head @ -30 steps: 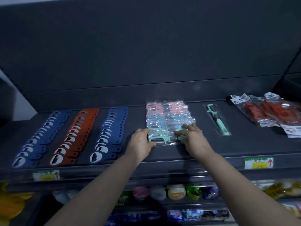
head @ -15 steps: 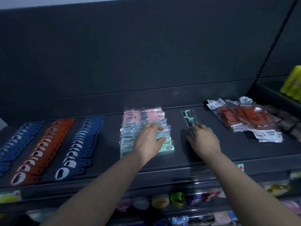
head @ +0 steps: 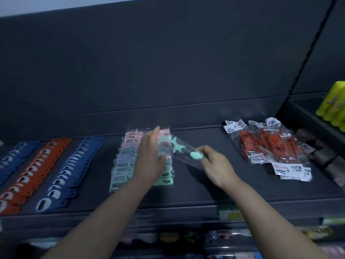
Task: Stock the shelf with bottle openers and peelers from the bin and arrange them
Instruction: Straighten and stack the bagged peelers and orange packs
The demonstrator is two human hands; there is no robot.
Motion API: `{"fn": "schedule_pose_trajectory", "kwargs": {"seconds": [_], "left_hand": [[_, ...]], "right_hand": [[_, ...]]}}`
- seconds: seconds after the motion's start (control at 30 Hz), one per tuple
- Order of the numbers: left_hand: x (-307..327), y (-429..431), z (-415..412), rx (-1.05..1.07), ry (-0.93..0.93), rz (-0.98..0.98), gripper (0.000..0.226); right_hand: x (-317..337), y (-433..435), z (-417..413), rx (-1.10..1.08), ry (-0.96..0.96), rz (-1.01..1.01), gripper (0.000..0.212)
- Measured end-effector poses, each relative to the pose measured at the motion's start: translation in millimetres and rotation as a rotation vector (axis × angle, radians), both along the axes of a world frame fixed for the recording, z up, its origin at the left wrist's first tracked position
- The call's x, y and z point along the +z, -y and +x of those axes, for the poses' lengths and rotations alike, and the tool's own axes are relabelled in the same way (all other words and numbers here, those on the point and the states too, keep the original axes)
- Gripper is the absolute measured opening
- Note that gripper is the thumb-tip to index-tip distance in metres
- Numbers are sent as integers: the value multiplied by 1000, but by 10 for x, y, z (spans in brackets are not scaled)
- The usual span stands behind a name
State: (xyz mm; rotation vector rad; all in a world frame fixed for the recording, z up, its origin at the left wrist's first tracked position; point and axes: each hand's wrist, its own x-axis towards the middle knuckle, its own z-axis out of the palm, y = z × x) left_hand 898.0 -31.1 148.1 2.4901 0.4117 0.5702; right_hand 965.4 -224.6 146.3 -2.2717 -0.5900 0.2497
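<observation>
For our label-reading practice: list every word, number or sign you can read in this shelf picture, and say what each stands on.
Nothing is readable.
Clear packets of red tools, white header cards: black print, too blurred.
Same packets, white end labels: too blurred.
Green-and-yellow shelf-edge tag: too blurred.

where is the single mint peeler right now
Head view, centre: the mint peeler is held above the shelf in the right hand, its head over the peeler stack beside the left hand.
</observation>
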Motion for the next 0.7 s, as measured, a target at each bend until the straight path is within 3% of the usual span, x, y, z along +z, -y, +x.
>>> {"fn": "schedule_pose_trajectory", "kwargs": {"seconds": [0.2,0.43,0.57,0.63,0.7], "left_hand": [[-69,-424,-768,-21,-2,-85,41],[-214,-868,-1409,6,-167,-101,45],[-242,-991,-1461,-14,-207,-108,40],[-249,-1025,-1444,2,-197,-146,39],[-256,-1045,-1420,20,-197,-182,43]], "right_hand": [[17,-358,-343,258,102,-93,24],[-72,-796,-725,274,223,-145,21],[-131,-918,-868,212,287,-326,27],[-148,-933,-904,166,274,-362,38],[-158,-939,-921,125,202,-331,63]]}}
